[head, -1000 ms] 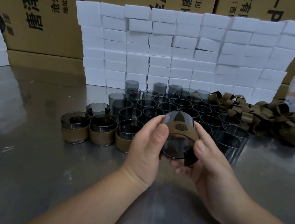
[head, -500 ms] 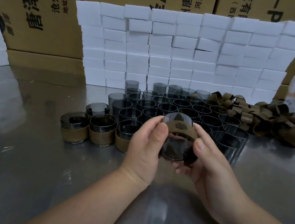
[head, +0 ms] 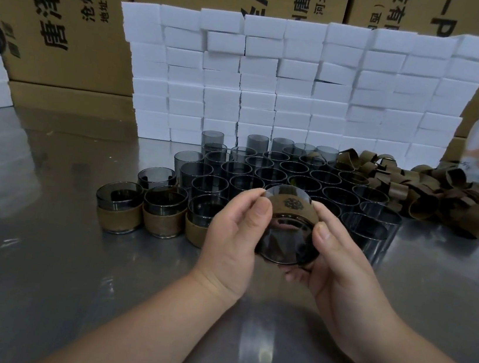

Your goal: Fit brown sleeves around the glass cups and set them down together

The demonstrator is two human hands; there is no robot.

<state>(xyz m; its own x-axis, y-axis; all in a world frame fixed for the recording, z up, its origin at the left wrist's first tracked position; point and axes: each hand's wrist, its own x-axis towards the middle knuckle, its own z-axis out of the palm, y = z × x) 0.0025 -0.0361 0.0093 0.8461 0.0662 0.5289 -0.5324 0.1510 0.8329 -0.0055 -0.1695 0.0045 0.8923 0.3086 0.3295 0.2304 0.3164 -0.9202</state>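
Smoked grey glass, smooth and hard, fills both grips: the left hand (head: pixel 232 242) and right hand (head: pixel 334 265) clasp 1 glass cup (head: pixel 285 243) at centre frame, lifted off the steel worktop (head: pixel 34 275) and tipped with 1 round end towards the camera. Both thumbs press the brown sleeve (head: pixel 290 208), a matte, leather-like band with a stamped emblem, wrapped round the cup's far part.

The cup looks light but brittle and slick, so I would hold it by the sleeve and wall, not the thin rim. The band should flex and drag on the glass.

Left of the hands stand 3 sleeved cups (head: pixel 118 210), side by side. Behind, bare cups (head: pixel 279 171) crowd rim to rim, and loose sleeves (head: pixel 415 193) heap at right. White foam blocks (head: pixel 307 83) and cardboard boxes (head: pixel 72 4) back the frame.
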